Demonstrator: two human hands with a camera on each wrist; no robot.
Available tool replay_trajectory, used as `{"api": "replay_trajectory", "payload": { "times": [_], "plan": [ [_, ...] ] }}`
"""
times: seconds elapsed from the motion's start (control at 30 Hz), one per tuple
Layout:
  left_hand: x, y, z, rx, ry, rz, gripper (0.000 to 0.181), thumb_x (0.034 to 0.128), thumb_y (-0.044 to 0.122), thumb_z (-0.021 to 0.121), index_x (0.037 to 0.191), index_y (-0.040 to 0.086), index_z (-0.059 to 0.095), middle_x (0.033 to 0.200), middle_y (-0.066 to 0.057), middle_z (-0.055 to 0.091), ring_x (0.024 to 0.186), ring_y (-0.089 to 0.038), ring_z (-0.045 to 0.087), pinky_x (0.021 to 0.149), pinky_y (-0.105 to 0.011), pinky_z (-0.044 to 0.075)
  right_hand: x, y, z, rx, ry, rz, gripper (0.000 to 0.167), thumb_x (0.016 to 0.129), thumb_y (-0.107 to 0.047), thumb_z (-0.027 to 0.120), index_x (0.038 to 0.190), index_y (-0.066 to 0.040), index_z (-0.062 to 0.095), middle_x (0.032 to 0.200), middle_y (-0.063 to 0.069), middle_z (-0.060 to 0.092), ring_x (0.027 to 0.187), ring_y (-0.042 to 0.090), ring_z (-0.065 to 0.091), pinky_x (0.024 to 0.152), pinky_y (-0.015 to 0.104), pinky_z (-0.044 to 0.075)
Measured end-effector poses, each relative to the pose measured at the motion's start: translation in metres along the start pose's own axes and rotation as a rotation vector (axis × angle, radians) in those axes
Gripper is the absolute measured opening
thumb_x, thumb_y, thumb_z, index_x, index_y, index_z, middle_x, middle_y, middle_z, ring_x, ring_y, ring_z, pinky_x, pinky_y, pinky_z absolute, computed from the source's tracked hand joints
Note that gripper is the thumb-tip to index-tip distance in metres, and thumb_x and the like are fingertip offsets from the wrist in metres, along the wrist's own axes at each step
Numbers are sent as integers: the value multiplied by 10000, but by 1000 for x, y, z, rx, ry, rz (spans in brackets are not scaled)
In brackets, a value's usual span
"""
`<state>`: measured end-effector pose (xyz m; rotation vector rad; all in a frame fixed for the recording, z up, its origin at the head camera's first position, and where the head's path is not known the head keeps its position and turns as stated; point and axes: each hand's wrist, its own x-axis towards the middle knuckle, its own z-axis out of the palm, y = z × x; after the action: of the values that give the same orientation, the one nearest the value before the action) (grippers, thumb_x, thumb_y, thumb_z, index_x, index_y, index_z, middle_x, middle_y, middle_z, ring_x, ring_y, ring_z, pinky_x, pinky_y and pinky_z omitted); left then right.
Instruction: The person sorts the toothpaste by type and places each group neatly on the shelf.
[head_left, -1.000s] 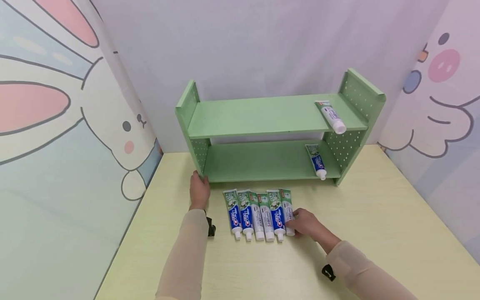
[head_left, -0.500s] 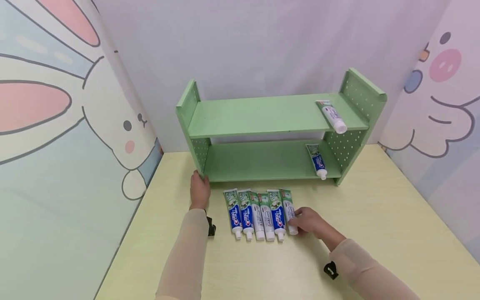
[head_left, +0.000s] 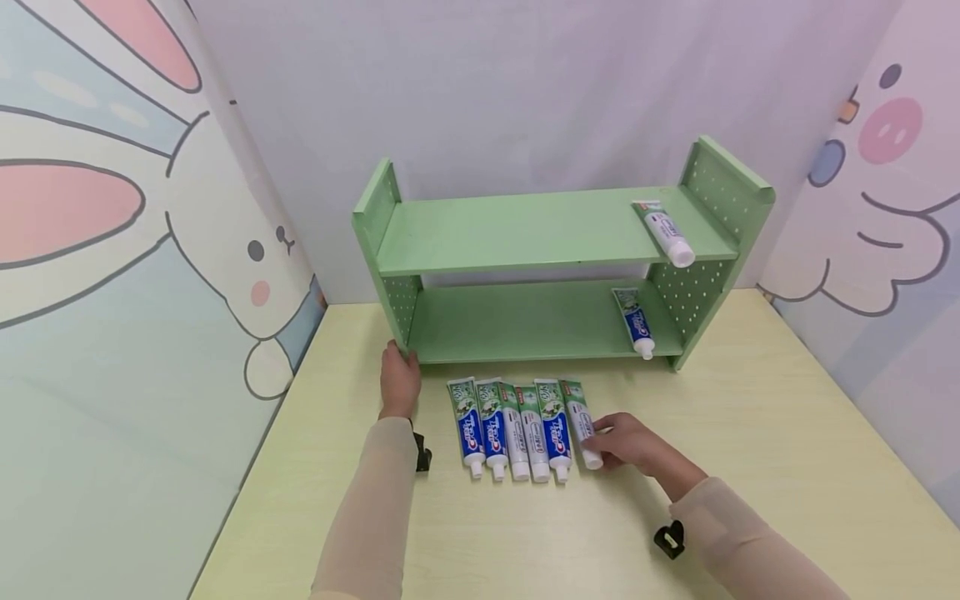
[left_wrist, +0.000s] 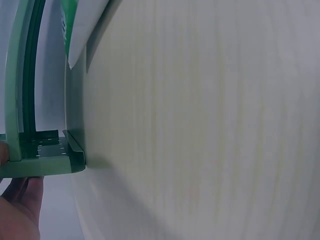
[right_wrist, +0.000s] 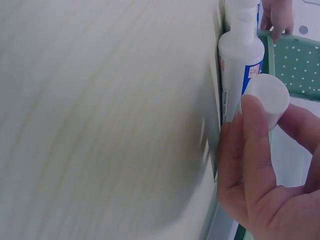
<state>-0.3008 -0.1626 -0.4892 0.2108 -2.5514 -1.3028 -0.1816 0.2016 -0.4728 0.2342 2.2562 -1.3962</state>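
The step in hand looks like picking up one toothpaste tube for shelving. The right hand [head_left: 626,439] has its fingers clamped on the white-and-green toothpaste tube [head_left: 579,417] near its white cap [right_wrist: 270,95]. This tube lies at the right end of the row on the surface [head_left: 487,542], slanted so that its capped end stands apart from the neighbouring blue-and-green Crest tube [head_left: 553,425] while its flat end lies just beside it. Whether the flat end bears on the surface, I cannot tell.

The left hand [head_left: 400,383] grips the lower front corner of the left side panel of the green two-tier rack [head_left: 517,229], fingers and thumb on opposite sides, probably to steady it.

A similar white tube [head_left: 663,233] rests on the upper shelf and a Crest tube [head_left: 635,323] on the lower, both towards the right, so the sorting seems to be by kind. If so, the next move calls for lifting the held tube clear of its neighbour, raising it over the upper shelf's front edge and laying it left of its match, cap forward, without nudging that one.
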Motion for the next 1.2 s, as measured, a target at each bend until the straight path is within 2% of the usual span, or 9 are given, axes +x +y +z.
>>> {"api": "replay_trajectory", "payload": {
  "times": [0.43, 1.2],
  "plan": [
    [0, 0, 0, 3, 5, 0, 437, 1035, 132, 459, 1399, -77, 337, 1245, -263, 468, 1187, -406, 484, 989, -509, 412, -6, 0, -5, 27, -15, -9, 563, 884, -109, 718, 1300, 159, 448, 1010, 189, 575, 714, 231, 598, 652, 360, 564],
    [-1, 3, -1, 10, 7, -5, 440, 1037, 135, 453, 1403, -77, 329, 1261, -261, 459, 1210, -408, 468, 1008, -512, 395, -20, -7, -13, 46, -4, -87, 525, 886, -63, 698, 1293, 157, 451, 990, 168, 611, 756, 233, 619, 644, 403, 570]
  ]
}}
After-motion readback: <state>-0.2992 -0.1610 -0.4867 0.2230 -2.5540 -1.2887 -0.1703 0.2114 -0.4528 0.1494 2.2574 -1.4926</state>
